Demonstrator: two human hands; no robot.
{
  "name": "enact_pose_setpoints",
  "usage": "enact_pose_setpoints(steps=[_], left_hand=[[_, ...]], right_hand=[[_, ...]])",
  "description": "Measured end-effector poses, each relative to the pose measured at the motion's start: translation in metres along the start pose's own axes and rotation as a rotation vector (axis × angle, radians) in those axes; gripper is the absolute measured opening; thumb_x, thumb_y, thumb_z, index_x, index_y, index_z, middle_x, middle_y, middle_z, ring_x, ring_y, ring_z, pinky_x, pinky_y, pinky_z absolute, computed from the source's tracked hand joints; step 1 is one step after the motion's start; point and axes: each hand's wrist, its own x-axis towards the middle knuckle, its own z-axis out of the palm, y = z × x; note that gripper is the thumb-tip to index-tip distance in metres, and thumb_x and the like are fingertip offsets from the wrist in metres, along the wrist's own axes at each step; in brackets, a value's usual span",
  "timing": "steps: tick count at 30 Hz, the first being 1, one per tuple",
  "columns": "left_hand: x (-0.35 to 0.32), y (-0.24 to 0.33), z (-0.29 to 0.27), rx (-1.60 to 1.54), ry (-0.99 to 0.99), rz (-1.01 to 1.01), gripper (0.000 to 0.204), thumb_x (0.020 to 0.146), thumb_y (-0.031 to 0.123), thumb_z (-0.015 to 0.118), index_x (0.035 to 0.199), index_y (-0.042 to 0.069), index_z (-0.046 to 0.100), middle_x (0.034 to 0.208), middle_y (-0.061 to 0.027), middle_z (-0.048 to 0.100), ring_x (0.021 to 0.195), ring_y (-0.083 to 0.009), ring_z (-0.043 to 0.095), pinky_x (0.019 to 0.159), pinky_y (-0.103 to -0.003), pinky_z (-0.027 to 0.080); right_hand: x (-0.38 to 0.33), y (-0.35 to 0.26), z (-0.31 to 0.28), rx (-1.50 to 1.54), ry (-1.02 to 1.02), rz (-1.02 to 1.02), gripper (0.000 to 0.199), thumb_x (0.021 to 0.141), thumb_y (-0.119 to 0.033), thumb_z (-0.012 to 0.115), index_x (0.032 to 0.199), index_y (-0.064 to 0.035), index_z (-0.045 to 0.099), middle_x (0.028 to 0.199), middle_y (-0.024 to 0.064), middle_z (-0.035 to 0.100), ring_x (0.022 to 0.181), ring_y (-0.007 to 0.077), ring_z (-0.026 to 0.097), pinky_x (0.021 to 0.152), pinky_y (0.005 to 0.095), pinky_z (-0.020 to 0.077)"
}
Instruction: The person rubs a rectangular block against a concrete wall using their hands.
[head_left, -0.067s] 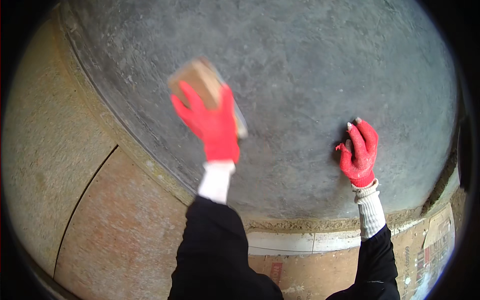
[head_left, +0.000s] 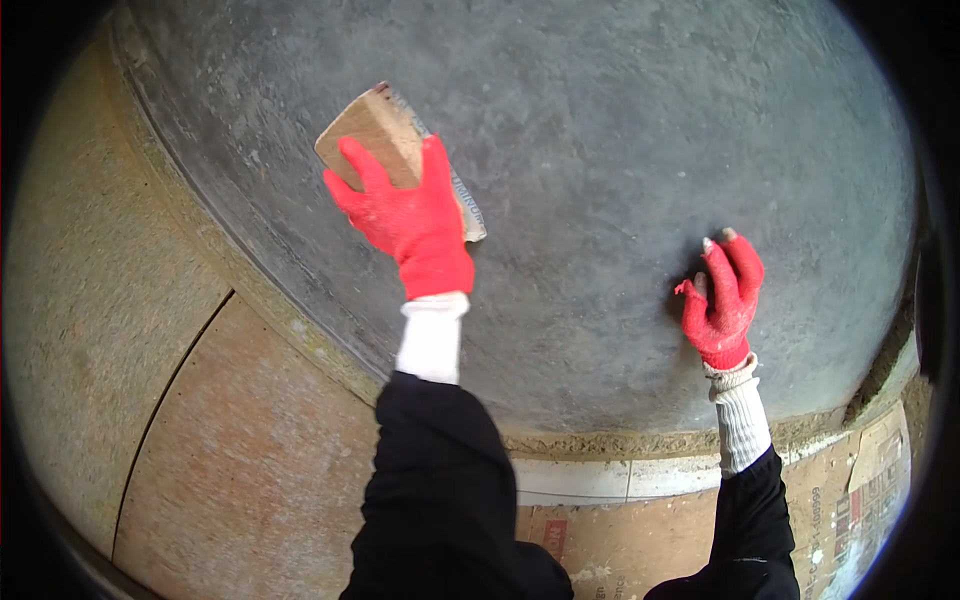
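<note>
Grey slab [head_left: 580,200] fills most of our view, scuffed, tan border [head_left: 325,345] curving along its left side. Beyond that we see brownish panels [head_left: 240,430] with a dark gap between; nearer us, white strip [head_left: 575,480], then printed cardboard [head_left: 650,530]. Our left hand [head_left: 405,220], red glove, grips a brown block [head_left: 375,125], thumb along its right side, fingers over the top. Block sits angled at the slab's left half, well apart from our right hand [head_left: 722,305]. That one, also red-gloved, has fingers loosely bent and spaced, pale tips close to the slab; we can't tell if they touch.
</note>
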Motion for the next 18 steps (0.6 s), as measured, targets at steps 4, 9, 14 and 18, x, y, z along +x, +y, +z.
enact_pose_setpoints(steps=[4,9,14,18], left_hand=[[-0.159,-0.002,0.000,0.058,-0.204,0.294,0.081,0.075,0.038,0.076,0.140,0.007,0.038,0.146,-0.0345,0.021,0.129,-0.0515,0.034,0.097,-0.057,0.039],[-0.336,-0.064,-0.050,0.046,-0.616,0.340,0.072,0.071,0.037,0.081,0.130,0.014,0.047,0.143,-0.0296,0.028,0.118,-0.0470,0.041,0.094,-0.060,0.036],[-0.162,-0.002,-0.014,-0.129,-0.278,-0.056,0.084,0.075,0.034,0.079,0.141,0.007,0.034,0.150,-0.0253,0.018,0.131,-0.0431,0.030,0.104,-0.050,0.035],[-0.110,0.017,-0.005,-0.037,-0.124,-0.123,0.092,0.079,0.030,0.076,0.148,0.003,0.022,0.152,-0.0225,0.011,0.135,-0.0389,0.028,0.108,-0.048,0.034]], right_hand=[[-0.004,0.015,-0.008,-0.092,0.069,-0.016,0.051,0.071,0.006,0.058,0.121,-0.0038,0.061,0.134,0.0191,0.047,0.118,0.0362,0.049,0.098,0.0430,0.0417],[0.004,-0.004,0.008,-0.052,0.055,-0.007,0.052,0.070,0.006,0.059,0.121,-0.0055,0.062,0.134,0.0187,0.048,0.121,0.0376,0.047,0.103,0.0459,0.0386],[-0.003,0.003,0.006,-0.069,0.046,0.004,0.052,0.071,0.006,0.059,0.121,-0.0060,0.062,0.133,0.0181,0.048,0.121,0.0378,0.047,0.102,0.0459,0.0391],[0.003,0.006,-0.001,-0.078,0.057,-0.001,0.050,0.071,0.005,0.060,0.120,-0.0058,0.062,0.132,0.0178,0.049,0.121,0.0373,0.048,0.101,0.0458,0.0400]])
